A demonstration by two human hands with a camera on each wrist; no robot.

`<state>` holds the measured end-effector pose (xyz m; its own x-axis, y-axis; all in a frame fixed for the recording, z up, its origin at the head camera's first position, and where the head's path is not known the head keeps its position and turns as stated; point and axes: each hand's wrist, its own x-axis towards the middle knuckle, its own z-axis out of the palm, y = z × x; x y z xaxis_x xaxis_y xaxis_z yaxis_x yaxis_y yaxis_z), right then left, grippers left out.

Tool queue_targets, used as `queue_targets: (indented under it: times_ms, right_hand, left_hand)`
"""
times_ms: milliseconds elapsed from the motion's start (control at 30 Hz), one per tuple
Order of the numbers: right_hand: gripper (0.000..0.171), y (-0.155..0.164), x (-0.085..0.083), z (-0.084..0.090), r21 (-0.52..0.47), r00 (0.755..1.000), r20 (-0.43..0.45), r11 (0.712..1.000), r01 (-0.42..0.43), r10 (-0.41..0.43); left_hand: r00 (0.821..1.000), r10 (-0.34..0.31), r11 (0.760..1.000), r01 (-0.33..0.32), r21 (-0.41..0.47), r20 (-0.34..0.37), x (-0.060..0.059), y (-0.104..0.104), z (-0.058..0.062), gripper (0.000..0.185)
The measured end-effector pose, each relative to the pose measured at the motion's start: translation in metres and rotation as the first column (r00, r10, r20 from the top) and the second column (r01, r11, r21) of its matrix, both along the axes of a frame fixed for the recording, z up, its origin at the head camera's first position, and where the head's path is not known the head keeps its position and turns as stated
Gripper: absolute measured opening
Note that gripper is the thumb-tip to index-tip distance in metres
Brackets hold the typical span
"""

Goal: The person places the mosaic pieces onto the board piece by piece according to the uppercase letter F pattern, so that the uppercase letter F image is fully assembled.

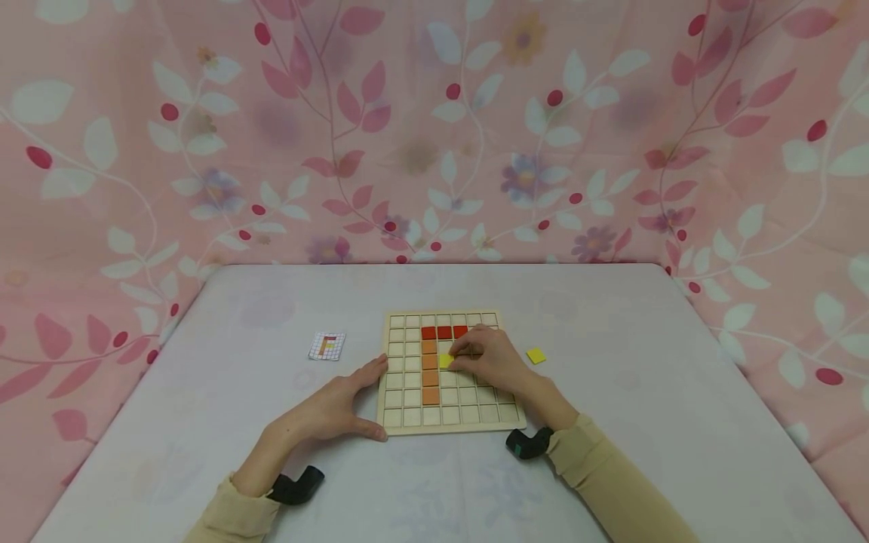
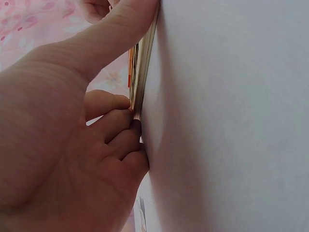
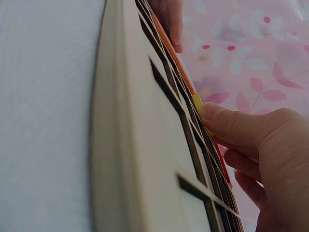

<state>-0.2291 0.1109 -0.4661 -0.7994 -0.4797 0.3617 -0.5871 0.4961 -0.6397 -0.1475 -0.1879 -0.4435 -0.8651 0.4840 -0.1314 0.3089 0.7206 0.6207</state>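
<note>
A wooden grid board (image 1: 451, 431) lies flat on the table. Red tiles (image 1: 444, 332) sit in a short row near its far side, and orange tiles (image 1: 431, 377) run in a column below the leftmost red one. My right hand (image 1: 492, 358) pinches a yellow tile (image 1: 445, 362) in a cell just right of that column; the right wrist view shows thumb and fingers on this yellow tile (image 3: 197, 100). Along the board's left edge, my left hand (image 1: 333, 407) rests with thumb and fingers spread apart, touching the side of the board (image 2: 140, 79).
Another yellow tile (image 1: 535, 355) lies on the table to the right of the board. To its left is a small pattern card (image 1: 327, 346) with a coloured grid figure. A pink floral cloth (image 1: 421, 151) hangs behind the white-covered table (image 1: 434, 490).
</note>
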Motion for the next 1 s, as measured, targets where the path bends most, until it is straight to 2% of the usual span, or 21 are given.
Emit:
queue_targets:
  times_ms: [1000]
  right_hand:
    - [0.021,0.0009,0.0007,-0.0007,0.009,1.000,-0.005,1.000,-0.021,0.021]
  left_hand:
    - [1.000,0.003,1.000,-0.003,0.019,0.007,0.0010,0.0004,0.0024,0.112]
